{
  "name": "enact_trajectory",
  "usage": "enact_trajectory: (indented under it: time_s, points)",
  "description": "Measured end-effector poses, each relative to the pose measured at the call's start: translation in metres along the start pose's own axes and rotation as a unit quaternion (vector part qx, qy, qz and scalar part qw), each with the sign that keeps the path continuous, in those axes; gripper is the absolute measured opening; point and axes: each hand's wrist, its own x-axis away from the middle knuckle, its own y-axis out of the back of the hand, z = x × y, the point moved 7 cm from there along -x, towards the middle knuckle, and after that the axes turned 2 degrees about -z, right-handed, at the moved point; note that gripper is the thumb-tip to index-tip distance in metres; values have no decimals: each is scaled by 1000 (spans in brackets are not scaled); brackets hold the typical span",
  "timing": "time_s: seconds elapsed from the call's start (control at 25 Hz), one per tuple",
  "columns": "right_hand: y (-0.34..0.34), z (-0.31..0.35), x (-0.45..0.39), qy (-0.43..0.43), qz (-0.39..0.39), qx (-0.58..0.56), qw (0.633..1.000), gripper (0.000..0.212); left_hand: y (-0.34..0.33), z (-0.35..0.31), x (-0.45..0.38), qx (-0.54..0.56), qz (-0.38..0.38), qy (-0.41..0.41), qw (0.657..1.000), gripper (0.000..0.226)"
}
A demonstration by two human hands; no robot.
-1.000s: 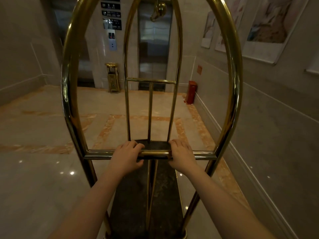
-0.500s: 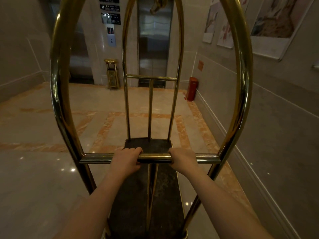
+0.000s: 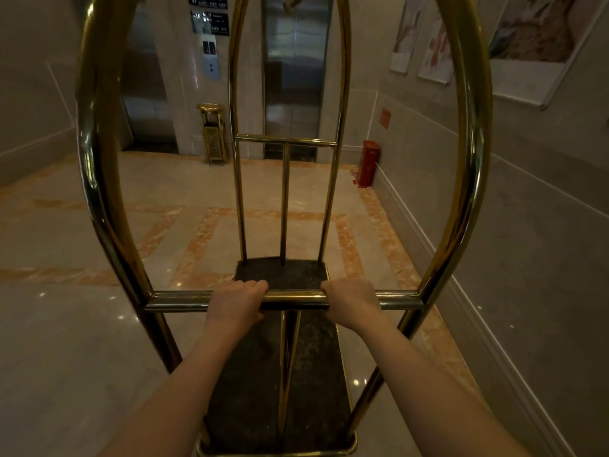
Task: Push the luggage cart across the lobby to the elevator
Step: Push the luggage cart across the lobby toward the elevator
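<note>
A brass luggage cart [image 3: 99,179] with tall arched tubes and a dark carpeted deck [image 3: 306,384] fills the head view right in front of me. My left hand [image 3: 235,300] and my right hand [image 3: 351,300] are both wrapped around its horizontal push bar [image 3: 290,296], one on each side of the centre post. The deck carries nothing. Straight ahead, seen through the cart's frame, stands a steel elevator door [image 3: 293,77], shut. A second elevator door [image 3: 148,94] is further left, with the call panel [image 3: 211,61] on the pillar between them.
A brass ash bin [image 3: 212,133] stands against the pillar between the elevators. A red box [image 3: 368,163] sits on the floor by the right wall [image 3: 527,242], which runs close along the cart's right side. Polished marble floor [image 3: 66,324] spreads out to the left.
The cart and I have rolled forward; the elevator doors, ash bin and red box look nearer and larger. Both hands keep the same hold on the bar.
</note>
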Motion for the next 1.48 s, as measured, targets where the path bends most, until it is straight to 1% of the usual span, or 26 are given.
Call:
enact_trajectory:
  time_s: [0.16, 0.28, 0.48, 0.64, 1.08, 1.32, 1.48]
  points:
    - [3, 0, -6, 19, 8, 6, 1000, 20, -3, 3, -5, 8, 2, 11, 1000, 30]
    - [5, 0, -13, 28, -1, 13, 1000, 21, -6, 4, -11, 16, 4, 18, 1000, 29]
    - [4, -5, -31, 27, -2, 14, 1000, 23, -10, 9, -25, 12, 15, 34, 999, 27]
    - [2, -10, -53, 29, -12, 19, 999, 22, -9, 14, -43, 19, 23, 29, 999, 25]
    - [-7, -37, -137, 15, -1, 10, 1000, 23, -27, 42, -126, 34, 29, 8, 999, 18]
    - [-10, -56, -184, 12, -33, 21, 999, 22, -46, 55, -177, 32, 12, 11, 999, 21]
    - [-16, -69, -218, 5, -34, 21, 999, 22, -61, 67, -212, 19, 2, 4, 1000, 23]
